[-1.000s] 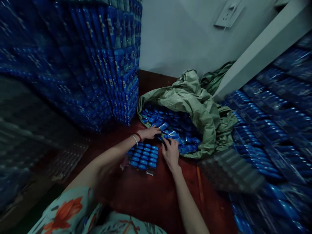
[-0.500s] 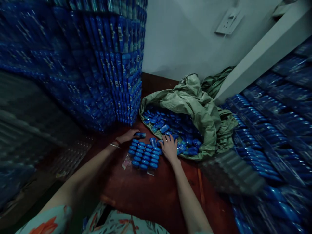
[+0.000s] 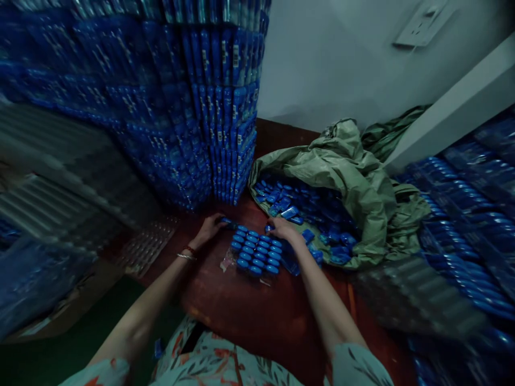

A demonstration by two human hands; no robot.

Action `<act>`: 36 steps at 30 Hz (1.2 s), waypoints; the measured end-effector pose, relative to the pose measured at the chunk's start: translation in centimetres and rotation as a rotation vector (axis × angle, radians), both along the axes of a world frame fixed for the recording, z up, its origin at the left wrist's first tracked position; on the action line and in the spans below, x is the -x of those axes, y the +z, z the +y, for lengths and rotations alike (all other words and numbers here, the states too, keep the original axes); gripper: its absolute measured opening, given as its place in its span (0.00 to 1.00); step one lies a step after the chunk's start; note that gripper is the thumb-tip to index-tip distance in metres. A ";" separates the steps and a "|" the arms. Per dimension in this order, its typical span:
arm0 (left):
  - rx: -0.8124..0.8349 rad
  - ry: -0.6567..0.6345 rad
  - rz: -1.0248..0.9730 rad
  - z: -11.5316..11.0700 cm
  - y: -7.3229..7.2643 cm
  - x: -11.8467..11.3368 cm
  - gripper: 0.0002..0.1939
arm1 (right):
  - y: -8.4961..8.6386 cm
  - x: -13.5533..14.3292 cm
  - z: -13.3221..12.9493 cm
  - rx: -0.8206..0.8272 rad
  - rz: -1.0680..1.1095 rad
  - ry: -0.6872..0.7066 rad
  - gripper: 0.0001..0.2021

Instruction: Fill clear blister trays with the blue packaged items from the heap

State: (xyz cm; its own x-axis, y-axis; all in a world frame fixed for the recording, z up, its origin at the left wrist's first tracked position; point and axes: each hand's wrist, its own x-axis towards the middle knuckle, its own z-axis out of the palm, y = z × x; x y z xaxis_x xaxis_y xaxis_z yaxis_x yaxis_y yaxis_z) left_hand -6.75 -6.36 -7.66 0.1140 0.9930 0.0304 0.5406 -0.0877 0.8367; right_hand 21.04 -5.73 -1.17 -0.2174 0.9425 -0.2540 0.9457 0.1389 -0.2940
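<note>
Rows of blue bottles (image 3: 257,251) stand packed together on the red-brown table (image 3: 225,305). At their far left corner my left hand (image 3: 210,227) is closed on a small blue bottle (image 3: 227,220). My right hand (image 3: 281,227) is at the far right corner of the rows, its fingers closed on another blue bottle (image 3: 269,228). Just beyond it lies an open green sack (image 3: 333,166) with loose blue bottles (image 3: 306,201) inside and spilling at its mouth.
Tall stacks of blue packs (image 3: 225,107) rise at the back left, with more packs (image 3: 454,230) at the right. Clear plastic trays (image 3: 148,244) lie at the left. Grey ridged trays (image 3: 422,295) are at the right. A white wall (image 3: 322,64) stands behind.
The view has swung left, so things appear further right. My right hand has moved from the sack's mouth to the far edge of the rows and closed on a bottle.
</note>
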 end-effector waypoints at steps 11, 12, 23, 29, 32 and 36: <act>-0.005 0.143 -0.095 -11.7 2.6 3.9 0.16 | 0.6 -5.2 -6.5 -0.188 0.616 -0.339 0.20; 0.001 0.127 -0.105 -13.0 2.7 3.8 0.16 | 0.9 -6.1 -8.6 -0.184 0.759 -0.418 0.21; -0.231 -0.192 0.108 -12.8 2.7 0.4 0.09 | -2.7 -2.8 -20.9 -0.091 1.026 -0.630 0.18; -0.247 -0.531 0.481 -11.8 4.9 -0.7 0.17 | -2.3 -1.2 -21.2 -0.438 0.635 -0.330 0.08; -0.244 -0.642 0.532 -11.3 6.4 -1.4 0.13 | -2.2 -0.8 -21.5 -0.515 0.596 -0.215 0.08; -0.178 -0.722 0.492 -9.7 7.6 -1.5 0.13 | -2.8 -0.1 -21.7 -0.469 0.479 -0.058 0.13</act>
State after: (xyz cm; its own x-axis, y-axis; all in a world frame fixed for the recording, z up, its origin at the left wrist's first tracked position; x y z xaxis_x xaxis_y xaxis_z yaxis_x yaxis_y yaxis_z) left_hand -5.22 -16.10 -0.09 0.7510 0.6591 -0.0397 0.5973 -0.6526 0.4661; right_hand 21.11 -27.38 -3.98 -0.1504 0.9430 0.2969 0.7353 0.3074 -0.6039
